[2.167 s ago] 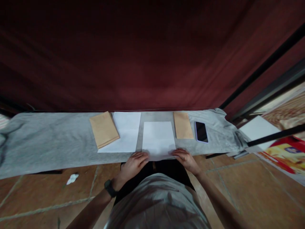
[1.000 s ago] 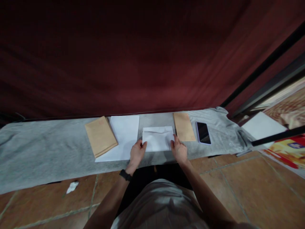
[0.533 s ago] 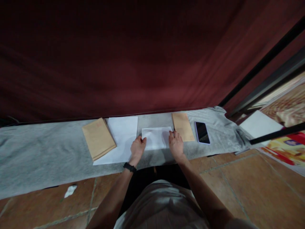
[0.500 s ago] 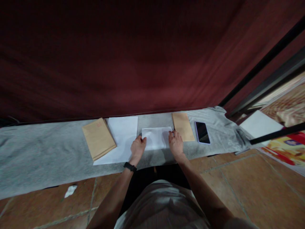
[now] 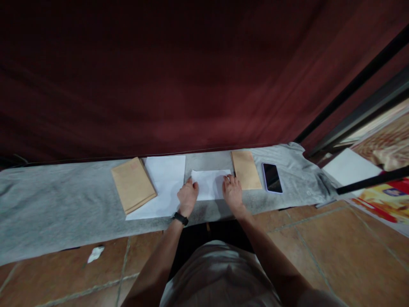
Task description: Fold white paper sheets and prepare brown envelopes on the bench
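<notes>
A folded sheet of white paper (image 5: 209,185) lies across the grey cloth in front of me, its far left corner slightly raised. My left hand (image 5: 188,197), with a black band on the wrist, is closed at the paper's left end, thumb and forefinger together on its edge. At the right end, my right hand (image 5: 233,192) has its fingers bent over the paper's edge. Larger white sheets (image 5: 169,175) lie flat to the left, partly under a stack of brown envelopes (image 5: 134,185). Another brown envelope (image 5: 247,169) is just beyond my right hand.
A phone (image 5: 272,178) with a pale purple case rests right of the single envelope. Grey cloth (image 5: 64,204) covers the narrow surface, backed by a dark red panel (image 5: 191,85). Black bars (image 5: 351,89) stand at right. A crumpled white scrap (image 5: 95,254) is on the tiled floor.
My left hand has shifted a little right and inward along the paper's left end. My right hand has moved slightly left. The envelopes and phone have stayed put.
</notes>
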The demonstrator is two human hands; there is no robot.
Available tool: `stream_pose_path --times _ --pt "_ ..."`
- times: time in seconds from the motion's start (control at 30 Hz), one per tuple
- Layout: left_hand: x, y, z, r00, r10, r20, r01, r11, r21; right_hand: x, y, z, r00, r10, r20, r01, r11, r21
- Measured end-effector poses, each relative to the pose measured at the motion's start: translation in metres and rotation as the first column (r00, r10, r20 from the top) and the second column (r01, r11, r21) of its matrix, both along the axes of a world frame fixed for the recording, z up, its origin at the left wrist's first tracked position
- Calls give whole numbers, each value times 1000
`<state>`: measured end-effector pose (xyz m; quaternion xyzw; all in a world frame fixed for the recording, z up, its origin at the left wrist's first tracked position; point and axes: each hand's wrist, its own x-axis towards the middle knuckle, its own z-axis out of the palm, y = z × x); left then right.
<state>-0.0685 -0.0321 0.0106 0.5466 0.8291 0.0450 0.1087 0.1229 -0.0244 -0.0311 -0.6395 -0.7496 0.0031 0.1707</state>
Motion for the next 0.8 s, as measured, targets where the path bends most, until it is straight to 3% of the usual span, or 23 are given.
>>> stream_pose_path --times 0.2,0.43,0.63,0.8 --pt "1 -2 -7 998 -47 -50 49 998 34 -23 -13 -11 984 148 -98 -144 988 49" --pt "3 -8 -6 990 -116 -79 122 989 87 -27 -20 -23 988 143 -53 -140 989 54" --pt "23 -27 -5 918 -392 -54 387 863 323 -28 -21 -24 989 137 -54 -133 988 72" --pt "33 -32 -18 916 -390 -94 398 856 329 -28 -21 -23 989 137 -47 -137 990 17"
